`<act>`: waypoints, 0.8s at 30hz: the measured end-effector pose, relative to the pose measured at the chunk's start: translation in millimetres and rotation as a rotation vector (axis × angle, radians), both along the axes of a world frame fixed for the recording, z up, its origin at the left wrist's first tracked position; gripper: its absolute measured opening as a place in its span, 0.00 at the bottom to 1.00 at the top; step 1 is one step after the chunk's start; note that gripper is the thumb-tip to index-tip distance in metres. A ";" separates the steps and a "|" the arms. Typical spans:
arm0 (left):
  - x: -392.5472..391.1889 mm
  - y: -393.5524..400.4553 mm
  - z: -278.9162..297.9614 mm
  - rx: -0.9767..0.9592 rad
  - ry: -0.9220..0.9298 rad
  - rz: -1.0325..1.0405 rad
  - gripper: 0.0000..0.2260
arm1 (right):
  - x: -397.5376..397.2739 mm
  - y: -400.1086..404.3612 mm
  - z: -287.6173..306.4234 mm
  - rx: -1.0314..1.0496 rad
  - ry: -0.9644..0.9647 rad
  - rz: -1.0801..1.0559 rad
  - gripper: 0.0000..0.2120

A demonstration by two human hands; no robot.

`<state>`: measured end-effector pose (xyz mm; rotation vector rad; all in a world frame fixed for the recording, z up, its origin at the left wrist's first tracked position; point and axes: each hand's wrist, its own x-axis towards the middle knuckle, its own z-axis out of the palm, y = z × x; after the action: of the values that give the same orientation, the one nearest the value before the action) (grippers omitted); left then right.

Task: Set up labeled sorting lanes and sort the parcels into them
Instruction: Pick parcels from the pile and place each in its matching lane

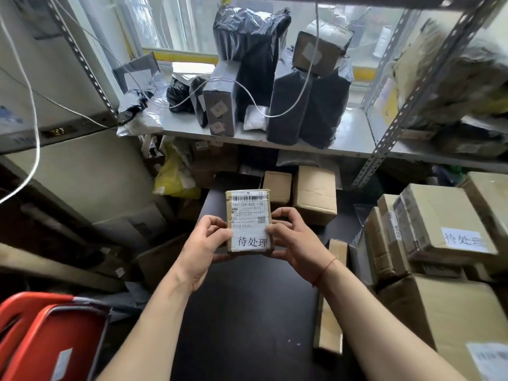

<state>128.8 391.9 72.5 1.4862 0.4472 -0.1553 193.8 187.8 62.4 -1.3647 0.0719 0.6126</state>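
I hold a small cardboard parcel (248, 215) upright in front of me over a dark surface (247, 312). It carries a shipping label with a barcode, and a white paper label with handwritten characters (252, 241) lies on its lower half. My left hand (204, 243) grips the parcel's left edge, thumb on the front. My right hand (291, 237) grips the right edge, thumb pressing the paper label's right side. A stack of cardboard boxes at the right bears a similar white handwritten label (464, 239).
A metal shelf (351, 138) ahead holds black and grey bagged parcels (308, 105), with white cables hanging across. Beneath it lie brown boxes (314, 193) and a yellow bag (173, 177). Red plastic stools (44, 334) stand at the lower left. More cartons (439, 312) crowd the right.
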 end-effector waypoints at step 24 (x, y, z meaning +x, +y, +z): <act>-70.6 -104.2 54.6 0.336 -0.100 -0.369 0.17 | -123.1 -116.0 51.5 -0.405 -0.156 -0.053 0.21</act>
<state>58.2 287.7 127.1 1.8910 0.1157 -0.3065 70.7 71.8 113.9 -1.7929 0.1097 0.4592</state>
